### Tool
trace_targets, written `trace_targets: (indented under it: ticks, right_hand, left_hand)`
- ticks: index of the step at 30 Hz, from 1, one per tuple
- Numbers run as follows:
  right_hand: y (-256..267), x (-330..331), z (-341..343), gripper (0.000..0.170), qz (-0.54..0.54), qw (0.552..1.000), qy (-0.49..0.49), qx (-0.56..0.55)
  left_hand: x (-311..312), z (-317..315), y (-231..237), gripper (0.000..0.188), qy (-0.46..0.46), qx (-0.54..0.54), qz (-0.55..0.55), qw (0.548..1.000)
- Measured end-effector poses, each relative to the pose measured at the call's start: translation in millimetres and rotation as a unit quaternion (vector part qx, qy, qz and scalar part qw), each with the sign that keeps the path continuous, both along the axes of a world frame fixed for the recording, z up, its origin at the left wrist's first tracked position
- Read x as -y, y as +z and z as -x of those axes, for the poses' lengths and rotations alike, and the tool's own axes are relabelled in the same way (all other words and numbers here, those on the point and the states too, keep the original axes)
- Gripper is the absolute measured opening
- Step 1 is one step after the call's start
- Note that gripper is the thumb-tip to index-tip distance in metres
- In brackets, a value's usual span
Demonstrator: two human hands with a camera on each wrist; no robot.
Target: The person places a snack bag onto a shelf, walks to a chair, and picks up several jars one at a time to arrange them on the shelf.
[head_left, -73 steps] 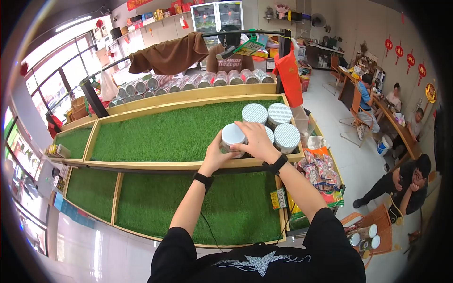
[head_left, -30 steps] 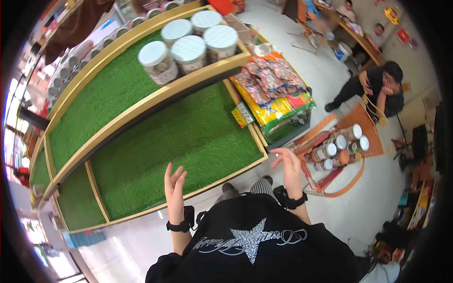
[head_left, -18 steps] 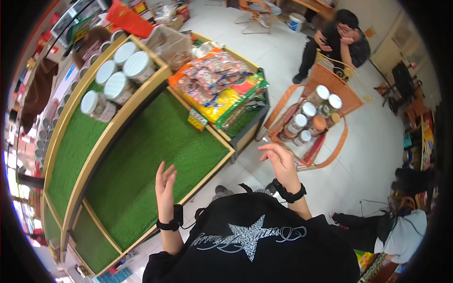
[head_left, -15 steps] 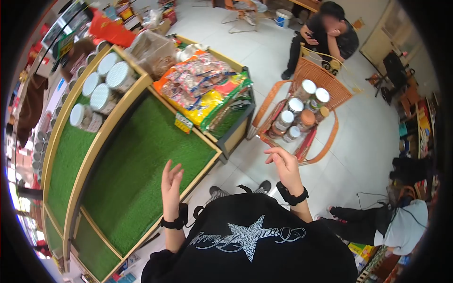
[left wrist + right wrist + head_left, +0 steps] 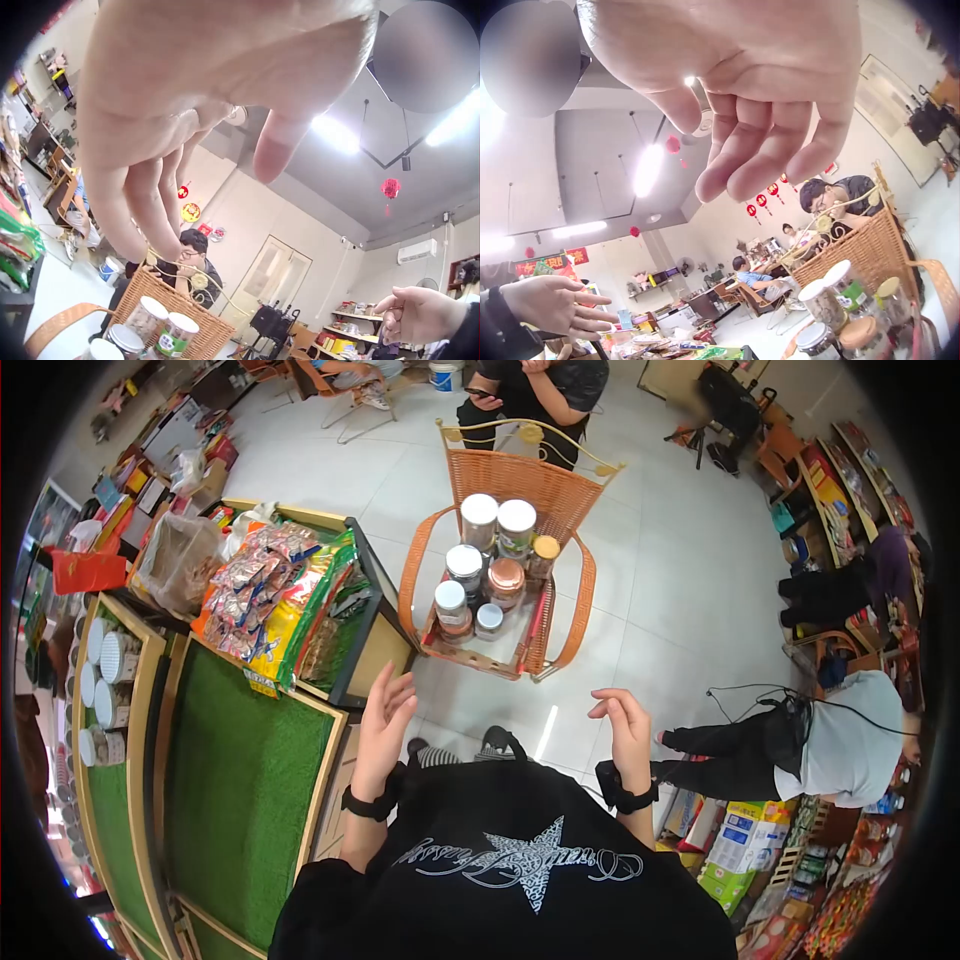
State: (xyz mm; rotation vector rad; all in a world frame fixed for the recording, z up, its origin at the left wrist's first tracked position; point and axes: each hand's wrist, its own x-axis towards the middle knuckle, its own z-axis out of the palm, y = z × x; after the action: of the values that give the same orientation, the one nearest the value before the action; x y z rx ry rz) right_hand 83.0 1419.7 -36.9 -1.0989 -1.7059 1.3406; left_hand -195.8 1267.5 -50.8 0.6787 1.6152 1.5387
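Observation:
Both hands are raised in front of the body and hold nothing. The left hand [image 5: 383, 730], fingers loosely bent, is beside the near right corner of the green-lined shelf [image 5: 240, 760]. The right hand [image 5: 628, 735] is over the floor, its fingers slightly bent. Beyond and between them stands a wicker chair [image 5: 525, 470] with several lidded jars on its seat, among them one with an orange lid [image 5: 505, 575] and a small one with a pale lid [image 5: 489, 618]. In the right wrist view the fingers hang relaxed above the chair [image 5: 855, 244].
Lidded jars [image 5: 105, 705] stand on the upper shelf at far left. Packaged goods [image 5: 260, 585] lie on the stand left of the chair. A seated person [image 5: 530, 400] is behind the chair; another in a white shirt [image 5: 855, 735] is at right, near stocked shelves and a black cable.
Both hands have released the jar at the upper shelf and drawn back to the body. The view has swung right, bringing the chair to the middle and the shelves to the left.

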Motion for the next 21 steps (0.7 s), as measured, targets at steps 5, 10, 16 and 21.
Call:
trace_targets:
  ticks: [5,10,16,21]
  right_hand:
    - [-11.6,-9.3,-3.9,0.019,0.023,0.999,0.01,0.021]
    - [-21.6,-21.3,16.5,0.017,0.02,0.999,0.039,0.026]
    - [-19.0,-49.9,60.3,0.02,-0.053,0.987,0.116,0.093]
    - [-32.0,-86.5,110.5,0.026,-0.087,0.971,0.18,0.128]
  left_hand:
    - [-18.9,-7.6,-4.0,0.06,-0.036,-0.005,0.02,0.999]
    - [-39.4,1.3,-12.9,0.059,-0.039,-0.023,0.057,0.997]
    - [-77.1,17.7,-18.5,0.057,-0.06,0.004,0.068,0.996]
    - [-118.3,51.8,-35.8,0.058,-0.079,-0.023,0.085,0.993]
